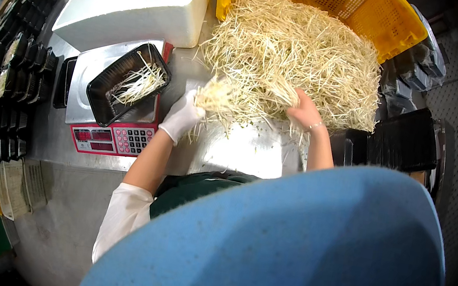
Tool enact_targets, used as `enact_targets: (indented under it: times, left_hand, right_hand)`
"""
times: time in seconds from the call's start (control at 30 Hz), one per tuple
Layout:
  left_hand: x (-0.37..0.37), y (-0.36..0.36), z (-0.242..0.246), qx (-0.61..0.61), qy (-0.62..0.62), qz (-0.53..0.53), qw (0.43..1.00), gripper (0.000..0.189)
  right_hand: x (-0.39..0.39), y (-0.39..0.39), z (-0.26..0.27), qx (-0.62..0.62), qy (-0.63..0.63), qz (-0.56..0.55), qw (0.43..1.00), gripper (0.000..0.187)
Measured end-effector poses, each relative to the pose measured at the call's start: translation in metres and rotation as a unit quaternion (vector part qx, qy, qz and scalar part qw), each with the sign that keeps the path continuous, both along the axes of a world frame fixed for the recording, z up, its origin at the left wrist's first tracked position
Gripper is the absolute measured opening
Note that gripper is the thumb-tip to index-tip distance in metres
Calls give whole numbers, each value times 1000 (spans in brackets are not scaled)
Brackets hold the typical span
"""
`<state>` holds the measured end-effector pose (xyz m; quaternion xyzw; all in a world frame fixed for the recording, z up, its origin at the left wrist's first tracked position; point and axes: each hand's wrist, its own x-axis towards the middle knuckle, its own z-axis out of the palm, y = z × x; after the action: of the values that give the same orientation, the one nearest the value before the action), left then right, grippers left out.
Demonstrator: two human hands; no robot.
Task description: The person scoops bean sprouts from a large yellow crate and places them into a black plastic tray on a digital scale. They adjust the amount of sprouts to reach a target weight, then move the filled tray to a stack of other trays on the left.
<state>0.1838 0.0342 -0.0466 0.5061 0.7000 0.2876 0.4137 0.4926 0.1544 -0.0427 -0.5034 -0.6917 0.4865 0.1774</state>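
Note:
My left hand [183,114], in a white glove, grips a bunch of bean sprouts [214,95] at the near left edge of a large sprout heap [299,52]. Without a glove and with a bracelet at its wrist, my right hand [305,111] is closed on another bunch of sprouts [284,93] at the heap's near side. To the left, a black plastic tray [100,92] with some sprouts [140,84] in it lies slanted on the steel platform of a red digital scale [78,100].
A white foam box [129,6] stands behind the scale, a yellow perforated crate [386,22] behind the heap. Stacked black trays [405,141] are at the right; many more, some filled [5,81], stand at the far left. Loose sprout bits lie on the steel table [232,152].

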Motion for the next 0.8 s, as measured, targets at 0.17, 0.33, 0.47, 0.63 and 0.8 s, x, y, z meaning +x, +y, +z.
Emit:
enact_targets:
  times: [0.17, 0.33, 0.47, 0.63, 0.8]
  left_hand:
    - [3, 10, -27, 29, 139, 21, 990, 53]
    - [10, 11, -43, 79, 284, -21, 955, 57]
    - [19, 7, -41, 84, 280, -14, 956, 42]
    - [25, -42, -39, 133, 75, -170, 973, 36]
    - [32, -60, -35, 272, 299, -341, 849, 54]
  right_hand:
    - [-66, 6, -42, 126, -283, 88, 947, 73]
    - [-95, -23, -41, 166, -334, 86, 924, 82]
    - [-64, 10, -30, 77, -228, 65, 968, 65]
    - [-48, -6, 20, -7, 20, 84, 996, 62]
    - [-68, -33, -28, 104, -194, 255, 942, 76]
